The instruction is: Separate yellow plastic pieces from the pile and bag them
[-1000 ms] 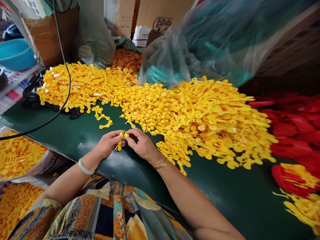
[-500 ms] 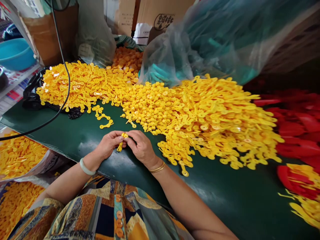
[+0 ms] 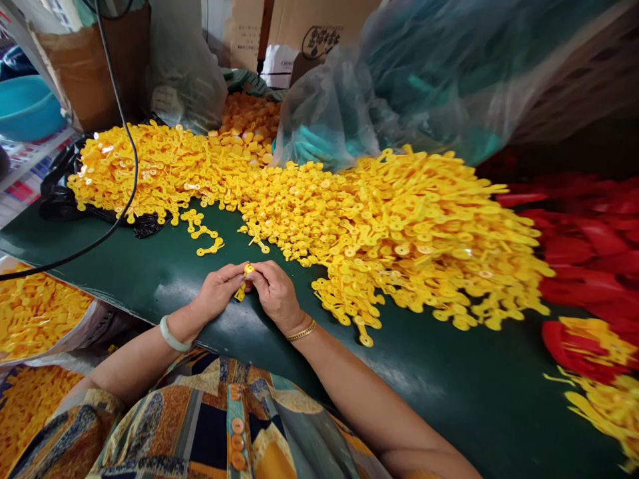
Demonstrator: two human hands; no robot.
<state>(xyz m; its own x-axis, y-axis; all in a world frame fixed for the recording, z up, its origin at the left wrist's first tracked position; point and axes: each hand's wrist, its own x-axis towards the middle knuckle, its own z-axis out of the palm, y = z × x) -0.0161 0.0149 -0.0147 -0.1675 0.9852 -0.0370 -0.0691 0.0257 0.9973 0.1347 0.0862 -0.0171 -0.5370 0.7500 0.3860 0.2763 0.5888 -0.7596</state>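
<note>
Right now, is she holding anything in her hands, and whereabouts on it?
Yes: one small yellow plastic piece, pinched between the fingertips of the left hand and right hand, gripped at its upper end; its lower end hangs free.

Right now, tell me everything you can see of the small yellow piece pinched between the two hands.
The small yellow piece looks like glossy moulded plastic, the same colour as the yellow pile behind it. Only a rounded top end and a narrow strip slanting down to the left show; the rest is hidden by fingers. It is held just above the green tabletop, near its front edge. The left hand and right hand meet on it, fingertips pinching it from either side. Finer detail is too small to tell.
</note>
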